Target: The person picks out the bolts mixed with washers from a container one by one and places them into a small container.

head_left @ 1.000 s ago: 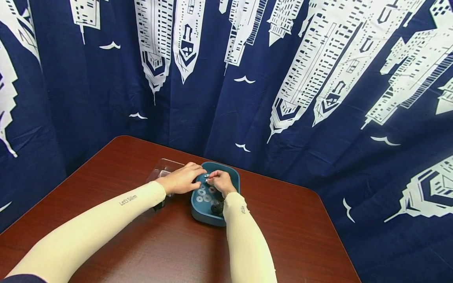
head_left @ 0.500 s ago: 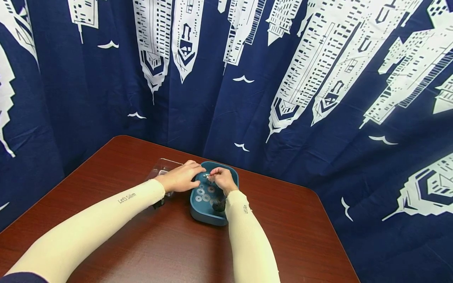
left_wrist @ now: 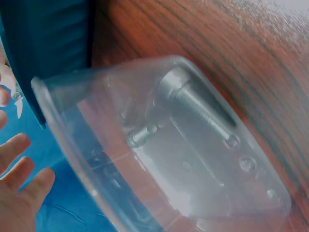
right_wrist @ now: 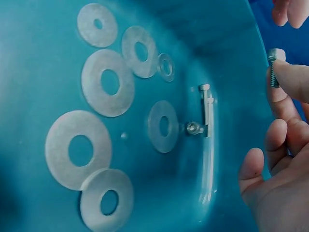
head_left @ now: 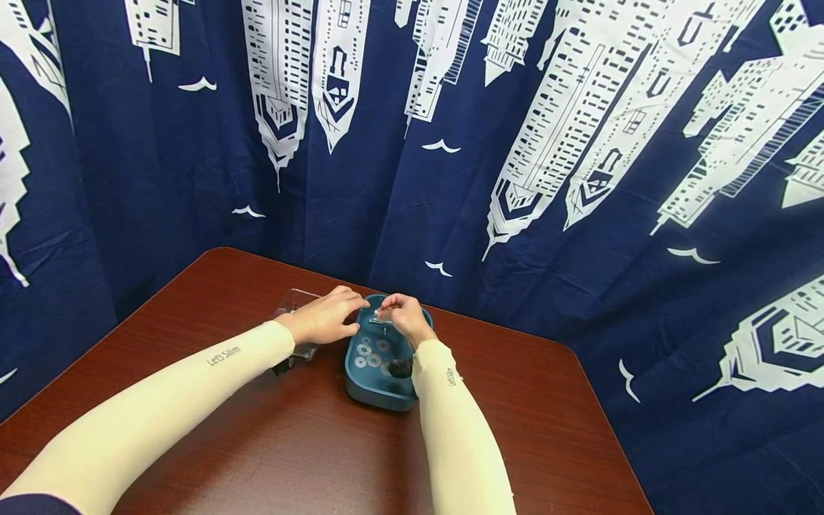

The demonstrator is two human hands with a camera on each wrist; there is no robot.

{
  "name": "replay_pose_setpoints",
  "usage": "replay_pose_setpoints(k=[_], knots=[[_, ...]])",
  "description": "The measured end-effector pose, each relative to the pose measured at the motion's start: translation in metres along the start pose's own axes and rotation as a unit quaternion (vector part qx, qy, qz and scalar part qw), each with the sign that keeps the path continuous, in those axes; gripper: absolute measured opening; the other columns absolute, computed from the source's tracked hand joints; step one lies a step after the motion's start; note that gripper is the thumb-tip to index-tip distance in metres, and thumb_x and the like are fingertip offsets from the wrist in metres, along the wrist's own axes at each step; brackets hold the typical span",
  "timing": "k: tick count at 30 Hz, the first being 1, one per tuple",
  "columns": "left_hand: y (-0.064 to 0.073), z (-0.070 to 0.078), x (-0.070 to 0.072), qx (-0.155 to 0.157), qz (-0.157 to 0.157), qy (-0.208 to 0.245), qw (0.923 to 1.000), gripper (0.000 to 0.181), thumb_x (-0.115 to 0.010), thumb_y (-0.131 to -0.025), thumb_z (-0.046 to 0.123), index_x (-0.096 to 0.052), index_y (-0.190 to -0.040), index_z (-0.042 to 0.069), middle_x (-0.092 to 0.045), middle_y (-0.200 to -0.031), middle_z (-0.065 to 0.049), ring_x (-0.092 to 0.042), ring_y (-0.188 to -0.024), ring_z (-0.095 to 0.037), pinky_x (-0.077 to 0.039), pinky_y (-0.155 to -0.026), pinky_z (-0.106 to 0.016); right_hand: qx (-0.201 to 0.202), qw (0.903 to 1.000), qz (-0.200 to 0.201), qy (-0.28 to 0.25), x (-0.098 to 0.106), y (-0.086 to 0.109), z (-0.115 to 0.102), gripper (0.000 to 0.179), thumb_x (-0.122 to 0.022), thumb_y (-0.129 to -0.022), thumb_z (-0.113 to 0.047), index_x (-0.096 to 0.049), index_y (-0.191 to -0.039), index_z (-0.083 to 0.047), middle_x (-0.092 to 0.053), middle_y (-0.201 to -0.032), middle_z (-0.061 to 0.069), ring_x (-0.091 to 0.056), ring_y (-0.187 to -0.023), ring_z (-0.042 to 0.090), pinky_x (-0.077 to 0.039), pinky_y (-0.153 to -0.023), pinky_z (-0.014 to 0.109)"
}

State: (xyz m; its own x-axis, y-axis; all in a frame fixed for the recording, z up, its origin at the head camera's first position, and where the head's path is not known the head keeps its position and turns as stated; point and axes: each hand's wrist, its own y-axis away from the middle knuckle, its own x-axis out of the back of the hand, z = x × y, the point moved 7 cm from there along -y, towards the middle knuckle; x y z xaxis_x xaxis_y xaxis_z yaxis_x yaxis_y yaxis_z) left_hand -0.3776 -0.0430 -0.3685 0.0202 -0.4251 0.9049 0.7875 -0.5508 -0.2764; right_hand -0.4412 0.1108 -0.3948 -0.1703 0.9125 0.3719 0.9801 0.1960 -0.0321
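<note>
My right hand is over the far part of a blue bin. Between thumb and finger it pinches a small socket-head screw, head up, as the right wrist view shows. Below, on the bin floor, lie a few slim bolts and several flat washers. My left hand is at the bin's left rim, fingers spread and holding nothing. Beside the bin, under my left arm, a clear plastic container has a large bolt and smaller hardware in it.
A dark lump sits in the near right part of the bin. Brown tabletop surrounds both containers. Behind the table's far edge hangs a navy curtain with white building prints.
My right hand has lifted slightly with the screw, showing more of the bolts beneath it. My left hand has drawn a little to the left.
</note>
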Motion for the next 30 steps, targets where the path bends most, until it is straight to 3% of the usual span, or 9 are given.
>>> replay_pose_setpoints(k=[6, 12, 21, 27, 30], knots=[[0.006, -0.004, 0.007, 0.006, 0.005, 0.008, 0.9999, 0.049, -0.066, -0.095, 0.021, -0.057, -0.14, 0.004, -0.058, -0.139, -0.012, -0.042, -0.136, -0.031, -0.042, -0.111, -0.048, 0.015, 0.9997, -0.005, 0.016, -0.001, -0.001, -0.011, 0.012, -0.069, -0.086, 0.004, -0.064, -0.087, -0.007, -0.071, -0.091, 0.011, -0.065, -0.084, 0.018, -0.054, -0.089, 0.039], [0.011, -0.011, 0.012, 0.011, 0.019, 0.003, 0.9998, 0.049, -0.066, -0.094, 0.021, -0.057, -0.139, 0.004, -0.058, -0.139, -0.013, -0.041, -0.136, -0.032, -0.041, -0.112, -0.049, 0.031, 0.9993, -0.009, 0.019, -0.005, -0.003, -0.022, 0.012, -0.07, -0.085, 0.004, -0.064, -0.087, -0.006, -0.071, -0.093, 0.013, -0.062, -0.082, 0.013, -0.05, -0.084, 0.031], [0.021, -0.023, 0.022, 0.024, 0.03, -0.004, 0.9993, 0.05, -0.066, -0.094, 0.022, -0.056, -0.14, 0.005, -0.058, -0.14, -0.012, -0.041, -0.136, -0.03, -0.042, -0.111, -0.048, 0.05, 0.9984, -0.022, 0.012, -0.013, -0.004, -0.042, 0.013, -0.07, -0.084, 0.006, -0.063, -0.086, -0.005, -0.073, -0.091, 0.014, -0.062, -0.08, 0.011, -0.05, -0.086, 0.037], [0.032, -0.03, 0.029, 0.029, 0.043, -0.002, 0.9986, 0.049, -0.066, -0.094, 0.02, -0.057, -0.139, 0.003, -0.06, -0.136, -0.012, -0.044, -0.131, -0.03, -0.044, -0.108, -0.047, 0.054, 0.9976, -0.042, -0.001, -0.024, -0.004, -0.047, 0.009, -0.068, -0.086, 0.007, -0.063, -0.09, 0.001, -0.073, -0.09, 0.012, -0.064, -0.081, 0.012, -0.049, -0.1, 0.053], [0.036, -0.035, 0.032, 0.033, 0.044, -0.001, 0.9985, 0.049, -0.066, -0.094, 0.019, -0.057, -0.139, 0.002, -0.06, -0.137, -0.013, -0.044, -0.132, -0.03, -0.043, -0.11, -0.048, 0.054, 0.9974, -0.047, -0.004, -0.028, -0.004, -0.049, 0.009, -0.067, -0.086, 0.007, -0.063, -0.091, 0.002, -0.073, -0.092, 0.014, -0.064, -0.081, 0.013, -0.05, -0.1, 0.052]])
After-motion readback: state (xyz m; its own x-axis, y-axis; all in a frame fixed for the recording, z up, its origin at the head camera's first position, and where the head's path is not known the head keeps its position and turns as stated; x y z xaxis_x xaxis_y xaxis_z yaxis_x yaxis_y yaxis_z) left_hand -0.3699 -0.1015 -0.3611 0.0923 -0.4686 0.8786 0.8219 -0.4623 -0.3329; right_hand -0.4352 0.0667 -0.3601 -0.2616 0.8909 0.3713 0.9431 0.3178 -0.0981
